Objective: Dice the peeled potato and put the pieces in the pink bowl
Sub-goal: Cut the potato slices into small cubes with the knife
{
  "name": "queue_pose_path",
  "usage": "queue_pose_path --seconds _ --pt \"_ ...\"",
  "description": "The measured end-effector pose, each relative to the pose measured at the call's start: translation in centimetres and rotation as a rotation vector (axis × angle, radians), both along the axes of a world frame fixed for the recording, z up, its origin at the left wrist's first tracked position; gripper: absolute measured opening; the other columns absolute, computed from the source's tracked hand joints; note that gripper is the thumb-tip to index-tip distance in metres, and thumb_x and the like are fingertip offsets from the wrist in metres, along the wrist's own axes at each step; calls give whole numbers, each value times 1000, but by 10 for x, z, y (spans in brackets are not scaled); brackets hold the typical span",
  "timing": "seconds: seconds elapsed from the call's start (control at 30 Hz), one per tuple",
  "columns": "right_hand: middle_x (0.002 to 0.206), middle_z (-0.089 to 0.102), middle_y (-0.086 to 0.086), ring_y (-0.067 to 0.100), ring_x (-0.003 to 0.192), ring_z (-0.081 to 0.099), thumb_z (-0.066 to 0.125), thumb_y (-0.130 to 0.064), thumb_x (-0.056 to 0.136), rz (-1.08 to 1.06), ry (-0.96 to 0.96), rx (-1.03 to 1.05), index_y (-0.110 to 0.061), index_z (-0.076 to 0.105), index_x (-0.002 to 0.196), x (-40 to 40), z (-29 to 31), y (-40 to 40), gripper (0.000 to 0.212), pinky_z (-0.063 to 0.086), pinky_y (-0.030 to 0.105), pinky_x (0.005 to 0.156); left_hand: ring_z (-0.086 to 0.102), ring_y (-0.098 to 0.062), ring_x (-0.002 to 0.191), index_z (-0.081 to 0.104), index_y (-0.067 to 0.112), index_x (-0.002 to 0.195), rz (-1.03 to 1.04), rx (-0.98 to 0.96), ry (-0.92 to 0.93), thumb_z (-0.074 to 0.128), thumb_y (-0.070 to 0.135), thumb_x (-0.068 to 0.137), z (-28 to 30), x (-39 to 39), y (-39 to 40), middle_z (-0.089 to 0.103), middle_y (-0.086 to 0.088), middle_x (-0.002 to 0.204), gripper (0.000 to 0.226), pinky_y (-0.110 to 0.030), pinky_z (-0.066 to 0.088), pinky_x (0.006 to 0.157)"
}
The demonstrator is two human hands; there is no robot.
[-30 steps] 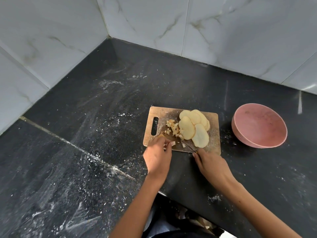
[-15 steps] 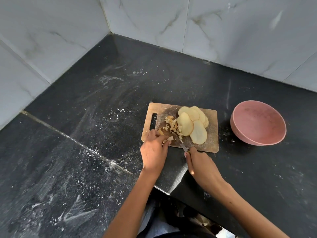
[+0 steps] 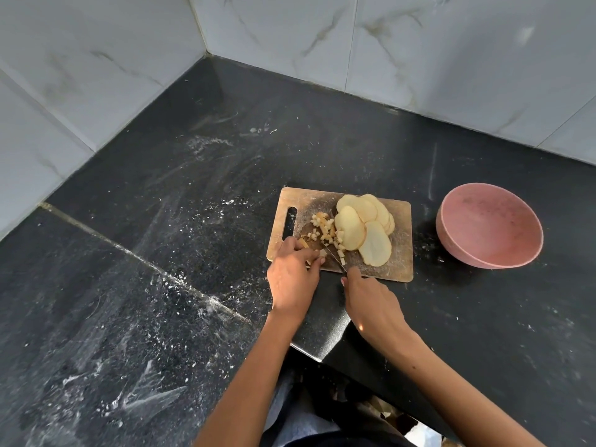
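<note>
I see one black speckled stone countertop, streaked with white powder and set in a corner of grey-veined white marble wall tiles. On it lies one rectangular tan wooden cutting board with a slot handle at its left end. Just right of the board, apart from it, stands one round pink bowl; I see nothing inside it, so no potato is in there yet.

The potato is all on the board. I count about six pale yellow round potato slices, overlapping in a fan across the board's middle and right; the stacked ones at the back are hard to separate, so the count is rough. Left of the fan sits one loose pile of small potato cubes, too many and too small for me to number, and touching the nearest slice.

I have two bare hands in view. My left hand rests on the board's near left corner, fingers curled, pinching a small piece of potato against the wood. My right hand grips one thin-bladed kitchen knife; its handle is hidden in my fist, and the blade slants up-left across the board between the left fingertips and the cubes.
</note>
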State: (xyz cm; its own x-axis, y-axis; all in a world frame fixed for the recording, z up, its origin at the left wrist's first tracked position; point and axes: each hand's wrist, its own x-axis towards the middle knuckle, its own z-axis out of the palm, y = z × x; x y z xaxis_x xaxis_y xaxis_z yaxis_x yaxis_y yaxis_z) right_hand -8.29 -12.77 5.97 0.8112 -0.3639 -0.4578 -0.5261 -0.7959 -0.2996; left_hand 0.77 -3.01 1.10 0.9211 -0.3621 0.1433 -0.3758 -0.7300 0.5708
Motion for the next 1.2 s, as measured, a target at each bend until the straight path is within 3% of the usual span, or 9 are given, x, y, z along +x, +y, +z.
queue_pose_path --seconds 0.1,0.2,0.27,0.37,0.43,0.5,0.63,0.83,1.2 --pt "103 62 13 33 94 60 22 -26 106 13 65 -17 -11 38 107 -2 -2 3 23 36 35 66 55 -19 88 77 14 83 7 1 9 79 22 79 2 0 -2 56 -1 87 10 -27 40 58" --pt "84 57 6 29 76 57 22 -23 105 12 78 -34 -14 31 99 -22 -10 7 14 36 36 63 54 -18 88 77 13 85 -4 5 19 78 22 80 5 0 -2 56 -1 89 10 -28 39 59" --pt "69 43 0 22 59 42 23 -23 105 -11 61 -20 -15 27 94 -27 -11 7 14 35 35 62 55 -20 86 78 15 84 -20 2 5 80 20 77 5 0 -1 56 -1 86 9 -31 46 58" --pt "72 42 1 25 66 42 23 -26 105 -89 8 43 -15 29 92 -17 -8 2 18 34 36 64 54 -25 82 77 17 76 -27 16 -77 85 18 68 2 0 1 55 -4 83 12 -37 52 60" --pt "77 47 4 28 71 47 23 -27 105 -103 -38 45 -16 31 93 -12 -5 -2 18 35 36 64 48 -26 89 77 19 74 -10 32 -147 87 18 65 1 -1 2 56 -6 91 14 -38 47 70" --pt "82 53 9 33 77 55 24 -29 105 -82 -65 28 -15 31 93 -13 -2 -2 20 35 36 63 40 -26 105 77 21 74 7 25 -168 86 20 66 -1 -3 3 58 -10 112 12 -44 42 81" --pt "94 60 16 37 86 58 23 -32 105 -39 -36 35 -14 32 94 -12 -2 3 23 35 37 63 26 -34 132 78 25 75 2 26 -129 82 24 71 -4 -3 5 39 -13 149 6 -53 27 102" --pt "97 61 14 34 88 59 23 -30 105 -47 1 42 -13 35 97 -1 -6 7 22 35 36 65 16 -35 144 78 24 75 -2 -29 -71 82 24 72 -5 3 4 22 -12 158 5 -49 11 111" --pt "89 62 14 36 82 59 24 -34 104 -72 -40 74 -15 32 92 -8 -6 7 24 40 39 66 -7 -21 148 76 26 72 -24 -33 -6 78 26 76 -5 8 4 8 -9 161 4 -40 -8 114"
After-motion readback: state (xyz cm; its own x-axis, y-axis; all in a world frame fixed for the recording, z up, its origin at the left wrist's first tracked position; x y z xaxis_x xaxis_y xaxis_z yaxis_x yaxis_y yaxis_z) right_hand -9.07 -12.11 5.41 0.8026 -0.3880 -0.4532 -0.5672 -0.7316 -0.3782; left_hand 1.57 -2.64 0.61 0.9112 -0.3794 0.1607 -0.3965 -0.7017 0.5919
